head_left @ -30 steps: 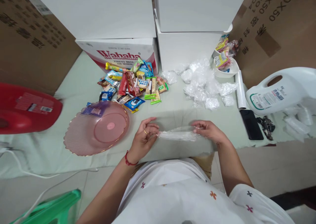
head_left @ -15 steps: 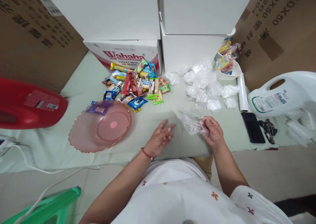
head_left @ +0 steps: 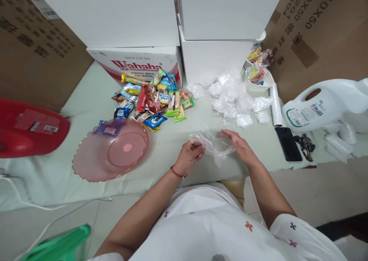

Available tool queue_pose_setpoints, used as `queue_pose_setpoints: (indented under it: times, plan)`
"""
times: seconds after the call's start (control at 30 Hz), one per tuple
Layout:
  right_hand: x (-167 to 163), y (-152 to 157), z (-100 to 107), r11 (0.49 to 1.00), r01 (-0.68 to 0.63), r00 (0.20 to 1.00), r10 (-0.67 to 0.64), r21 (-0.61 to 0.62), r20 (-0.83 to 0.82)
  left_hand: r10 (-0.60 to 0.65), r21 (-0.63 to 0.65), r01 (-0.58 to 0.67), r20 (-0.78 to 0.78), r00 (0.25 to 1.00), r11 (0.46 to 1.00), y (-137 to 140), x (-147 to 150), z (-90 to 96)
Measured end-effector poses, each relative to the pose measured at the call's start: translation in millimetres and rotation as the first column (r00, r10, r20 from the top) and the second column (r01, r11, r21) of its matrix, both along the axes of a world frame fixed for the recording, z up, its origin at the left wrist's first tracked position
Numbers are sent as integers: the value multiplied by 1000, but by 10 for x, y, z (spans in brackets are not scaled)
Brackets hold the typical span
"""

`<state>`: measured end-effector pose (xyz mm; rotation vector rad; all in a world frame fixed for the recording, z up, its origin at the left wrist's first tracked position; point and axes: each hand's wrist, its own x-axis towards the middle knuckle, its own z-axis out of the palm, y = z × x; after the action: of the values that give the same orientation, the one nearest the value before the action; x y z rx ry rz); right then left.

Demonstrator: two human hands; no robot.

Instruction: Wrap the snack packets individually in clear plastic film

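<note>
A clear plastic bag (head_left: 217, 149), crumpled and see-through, hangs between my two hands above the near part of the table. My left hand (head_left: 189, 155) pinches its left end with thumb and fingers. At the bag's right side is my right hand (head_left: 240, 147), its fingers stretched out and apart; whether they touch the film I cannot tell. A pink ribbed bowl with a gold rim (head_left: 86, 159) stands to the left. Behind it lies a heap of wrapped snacks (head_left: 149, 99). Several crumpled clear bags (head_left: 232, 96) are piled beyond my right hand.
White boxes (head_left: 215, 57) and a Wahaha carton (head_left: 115, 63) line the back. On the right are a white container with snacks (head_left: 268, 82), a plastic roll (head_left: 276, 107), a phone (head_left: 289, 144), keys (head_left: 305, 146) and a white jug (head_left: 322, 103). A red jug (head_left: 31, 128) stands left.
My left hand has closed on the bag's left end. My right hand has loosened its grip and opened. The bag has shifted left, and the view has moved slightly right.
</note>
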<state>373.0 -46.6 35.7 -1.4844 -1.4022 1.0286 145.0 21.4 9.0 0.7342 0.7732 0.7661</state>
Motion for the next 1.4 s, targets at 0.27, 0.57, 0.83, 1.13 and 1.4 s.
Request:
queue_pose_setpoints:
  times: [0.27, 0.57, 0.83, 1.13, 1.4]
  plan:
    - [-140, 388, 30, 985, 163, 975, -170, -60, -142, 141, 122, -124, -148, 979, 985, -22, -189, -64]
    - [-453, 235, 56, 993, -84, 994, 77, -83, -83, 222, 452, -75, -281, 934, 889, -125, -325, -26]
    - [-643, 120, 225, 997, -13, 993, 4, -80, -117, 380, 661, -79, -327, 865, 746, -193, -400, 148]
    - [-30, -68, 208, 930, 366, 845, -349, -38, -405, 400, 267, -342, -210, 892, 901, 8, -593, 66]
    - [47, -286, 175, 941, 329, 870, -273, 71, -410, 310, 420, -188, -243, 919, 888, 34, -556, 17]
